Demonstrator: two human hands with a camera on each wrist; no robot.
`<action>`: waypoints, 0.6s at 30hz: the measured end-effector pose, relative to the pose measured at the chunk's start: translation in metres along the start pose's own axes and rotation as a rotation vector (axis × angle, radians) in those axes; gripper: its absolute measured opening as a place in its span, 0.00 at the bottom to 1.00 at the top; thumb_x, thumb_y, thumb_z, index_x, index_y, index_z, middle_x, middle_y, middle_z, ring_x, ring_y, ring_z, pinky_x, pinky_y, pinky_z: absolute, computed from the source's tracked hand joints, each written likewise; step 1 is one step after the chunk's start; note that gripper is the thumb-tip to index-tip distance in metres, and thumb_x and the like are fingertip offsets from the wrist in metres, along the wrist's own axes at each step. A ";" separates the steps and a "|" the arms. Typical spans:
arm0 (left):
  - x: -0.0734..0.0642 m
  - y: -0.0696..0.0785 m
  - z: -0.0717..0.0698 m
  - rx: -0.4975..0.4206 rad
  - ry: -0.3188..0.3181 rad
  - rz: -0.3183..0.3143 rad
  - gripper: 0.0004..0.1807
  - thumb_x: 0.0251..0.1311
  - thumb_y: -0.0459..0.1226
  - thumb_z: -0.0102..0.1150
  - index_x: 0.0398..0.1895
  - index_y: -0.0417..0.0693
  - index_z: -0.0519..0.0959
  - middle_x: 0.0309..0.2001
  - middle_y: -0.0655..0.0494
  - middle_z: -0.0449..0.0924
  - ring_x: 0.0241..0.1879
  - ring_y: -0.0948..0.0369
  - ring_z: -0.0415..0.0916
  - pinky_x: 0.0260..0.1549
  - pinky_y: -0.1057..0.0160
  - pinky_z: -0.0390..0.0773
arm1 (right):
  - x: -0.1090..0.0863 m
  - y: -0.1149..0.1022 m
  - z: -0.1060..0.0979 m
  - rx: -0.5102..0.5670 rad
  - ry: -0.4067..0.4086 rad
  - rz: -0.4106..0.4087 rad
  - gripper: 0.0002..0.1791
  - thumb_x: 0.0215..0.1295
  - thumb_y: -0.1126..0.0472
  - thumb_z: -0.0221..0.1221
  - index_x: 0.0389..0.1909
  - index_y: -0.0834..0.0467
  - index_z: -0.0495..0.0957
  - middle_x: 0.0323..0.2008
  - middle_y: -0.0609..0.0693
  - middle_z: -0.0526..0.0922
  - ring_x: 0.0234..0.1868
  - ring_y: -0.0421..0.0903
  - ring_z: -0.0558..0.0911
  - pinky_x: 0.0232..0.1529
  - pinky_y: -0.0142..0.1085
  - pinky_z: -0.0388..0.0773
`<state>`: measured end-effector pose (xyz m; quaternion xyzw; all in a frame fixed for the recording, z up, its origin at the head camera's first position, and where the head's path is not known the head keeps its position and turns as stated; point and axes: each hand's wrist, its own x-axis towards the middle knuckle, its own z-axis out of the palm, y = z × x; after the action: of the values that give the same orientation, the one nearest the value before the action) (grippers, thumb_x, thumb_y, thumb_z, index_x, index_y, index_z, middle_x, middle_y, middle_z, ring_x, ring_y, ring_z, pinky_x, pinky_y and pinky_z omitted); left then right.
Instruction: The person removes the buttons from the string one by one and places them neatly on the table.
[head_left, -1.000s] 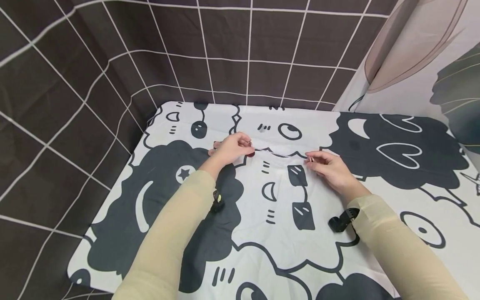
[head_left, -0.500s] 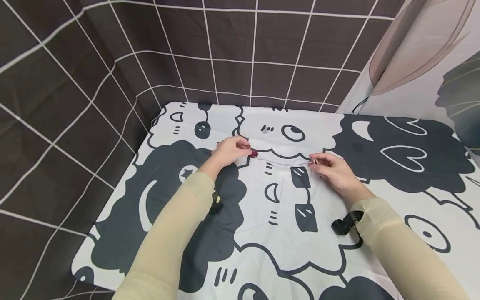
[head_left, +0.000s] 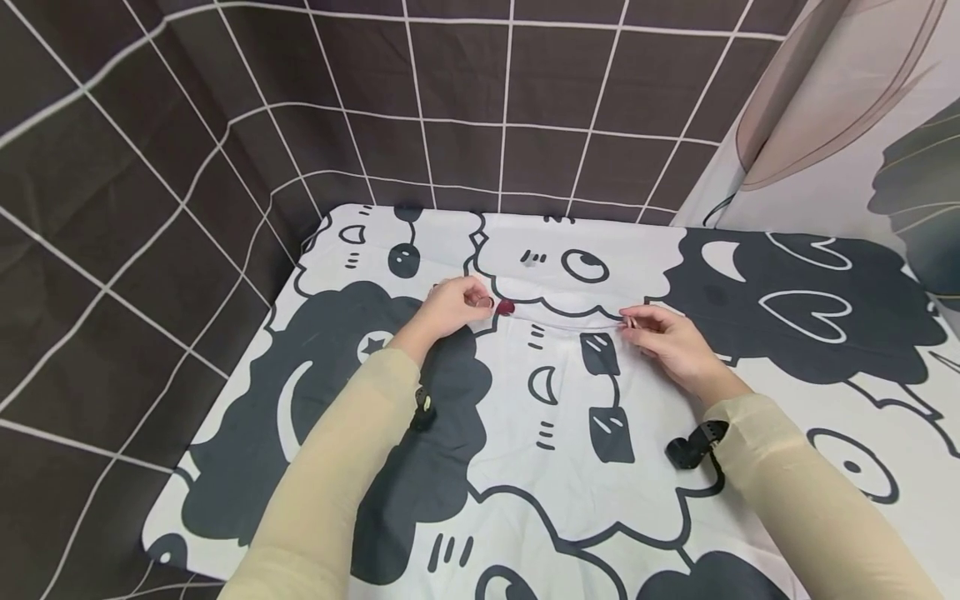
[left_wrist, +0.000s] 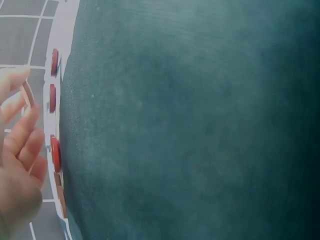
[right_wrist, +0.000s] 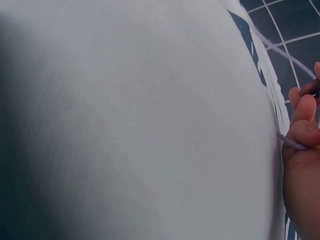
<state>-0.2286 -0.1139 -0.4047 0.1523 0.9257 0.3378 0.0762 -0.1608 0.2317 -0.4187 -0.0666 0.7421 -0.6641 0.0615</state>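
A thin pale thread (head_left: 570,323) lies across the black-and-white cartoon tablecloth (head_left: 570,500) between my two hands. My left hand (head_left: 450,307) rests on the cloth with its fingers curled round a small loop of the thread (left_wrist: 27,92). A dark red bead (head_left: 505,307) lies just right of its fingertips. The left wrist view shows several red beads (left_wrist: 55,154) in a row beside that hand (left_wrist: 20,170). My right hand (head_left: 663,333) pinches the thread's other end between thumb and finger, and the right wrist view shows the thread (right_wrist: 292,144) under a fingertip (right_wrist: 305,127).
The table stands in a corner of dark fabric walls with a white grid (head_left: 465,100); a pale leaf-print curtain (head_left: 847,125) hangs at the right. Black wrist straps (head_left: 693,446) sit on both beige sleeves. The cloth's left edge (head_left: 161,508) drops off near my left elbow.
The thread, taut and lifted a second ago, now lies slack on the cloth. My left hand has drawn back slightly left, leaving the red bead clear of its fingertips. The right hand barely moved.
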 end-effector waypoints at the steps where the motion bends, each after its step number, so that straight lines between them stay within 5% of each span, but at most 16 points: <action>1: 0.000 0.000 0.000 0.018 -0.003 0.004 0.12 0.55 0.44 0.64 0.40 0.50 0.79 0.36 0.56 0.77 0.42 0.58 0.71 0.50 0.55 0.62 | 0.000 0.000 -0.001 -0.008 0.002 0.005 0.19 0.57 0.73 0.61 0.51 0.68 0.74 0.31 0.41 0.77 0.22 0.36 0.69 0.20 0.26 0.65; 18: -0.006 -0.004 -0.005 0.142 -0.042 0.017 0.12 0.54 0.45 0.61 0.37 0.49 0.78 0.35 0.59 0.79 0.44 0.57 0.68 0.50 0.53 0.58 | 0.001 0.000 -0.001 -0.076 -0.005 -0.003 0.20 0.58 0.70 0.62 0.52 0.68 0.73 0.32 0.41 0.76 0.23 0.37 0.69 0.20 0.27 0.65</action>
<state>-0.2249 -0.1219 -0.4036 0.1722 0.9442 0.2685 0.0817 -0.1621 0.2323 -0.4188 -0.0716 0.7666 -0.6354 0.0600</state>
